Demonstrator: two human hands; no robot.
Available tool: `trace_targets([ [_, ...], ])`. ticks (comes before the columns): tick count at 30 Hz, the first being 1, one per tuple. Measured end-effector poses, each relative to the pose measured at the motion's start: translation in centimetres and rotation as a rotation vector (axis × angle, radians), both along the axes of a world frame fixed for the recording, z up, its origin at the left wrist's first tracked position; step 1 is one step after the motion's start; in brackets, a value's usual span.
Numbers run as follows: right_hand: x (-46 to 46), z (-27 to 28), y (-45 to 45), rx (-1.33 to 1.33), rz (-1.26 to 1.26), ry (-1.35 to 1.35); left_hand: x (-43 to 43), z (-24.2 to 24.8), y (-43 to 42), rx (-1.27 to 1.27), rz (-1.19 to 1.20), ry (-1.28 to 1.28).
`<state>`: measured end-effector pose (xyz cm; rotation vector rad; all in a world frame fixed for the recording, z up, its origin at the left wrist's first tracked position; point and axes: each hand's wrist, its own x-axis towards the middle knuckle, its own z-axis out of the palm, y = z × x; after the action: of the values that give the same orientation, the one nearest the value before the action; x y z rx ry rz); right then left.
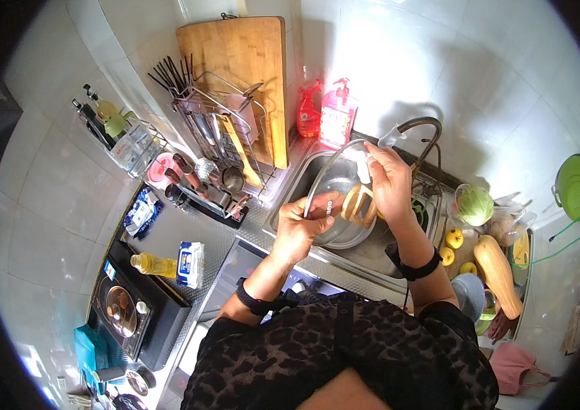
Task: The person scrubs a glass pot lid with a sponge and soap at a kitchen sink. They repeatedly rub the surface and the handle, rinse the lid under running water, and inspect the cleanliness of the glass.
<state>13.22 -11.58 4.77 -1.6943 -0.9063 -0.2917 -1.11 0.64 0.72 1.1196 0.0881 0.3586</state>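
A clear glass lid (pixel 335 177) with a wooden handle (pixel 358 206) is tilted over the stainless steel sink (pixel 271 223). My left hand (pixel 303 225) grips its near left edge, thumb on one face and fingers seen through the glass. At the far edge, my right hand (pixel 388 177) presses a small white thing, perhaps a cloth or sponge, against the lid. Beneath the lid, a round pale vessel (pixel 352 241) sits in the sink, partly hidden. The curved faucet (pixel 431 123) rises behind my right hand.
A wooden cutting board (pixel 239 46) leans behind a wire utensil rack (pixel 264 110). Two red-pink bottles (pixel 337 115) stand behind the sink. Right of it lie a butternut squash (pixel 495 274), yellow fruits (pixel 454 238) and a cabbage (pixel 474 205). An induction cooker (pixel 123 312) is at left.
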Motion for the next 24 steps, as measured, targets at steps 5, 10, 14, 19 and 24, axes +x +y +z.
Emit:
trace_targets([
  [5, -0.9, 0.4, 0.2, 0.002, 0.04, -0.07, -0.1, 1.1, -0.6, 0.063, 0.019, 0.045],
  [10, -2.0, 0.2, 0.2, 0.0, 0.18, -0.203, -0.4, 1.4, -0.7, 0.057, 0.007, 0.071],
  [14, -3.7, 0.4, 0.3, -0.051, 0.257, -0.37, -0.1, 0.2, -0.5, 0.097, 0.073, 0.056],
  [19, -3.5, 0.4, 0.0, -0.085, 0.238, -0.387, 0.0, 0.4, -0.2, 0.117, 0.068, 0.071],
  [24, 0.1, -0.9, 0.1, 0.058, 0.078, 0.108, 0.1, 0.8, -1.1, -0.009, 0.015, 0.004],
])
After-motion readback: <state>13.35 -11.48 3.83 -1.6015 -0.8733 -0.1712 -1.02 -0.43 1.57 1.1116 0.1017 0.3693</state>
